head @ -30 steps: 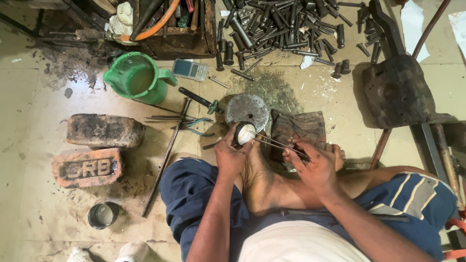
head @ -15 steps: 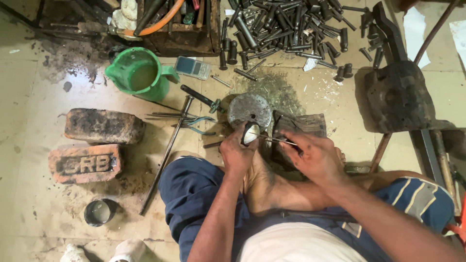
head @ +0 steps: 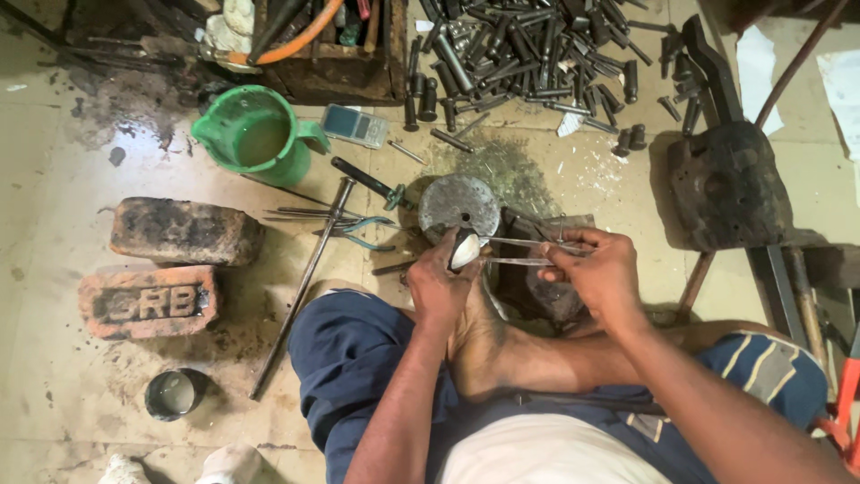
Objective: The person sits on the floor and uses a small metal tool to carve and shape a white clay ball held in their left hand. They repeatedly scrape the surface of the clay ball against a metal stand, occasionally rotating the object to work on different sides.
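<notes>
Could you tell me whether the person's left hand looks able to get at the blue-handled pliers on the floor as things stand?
Probably yes: the pliers lie uncovered just left of the left hand, but that hand is gripping a small shiny metal piece.

Green jug (head: pixel 260 139), two bricks (head: pixel 184 231), scattered steel bolts (head: pixel 528 49).
</notes>
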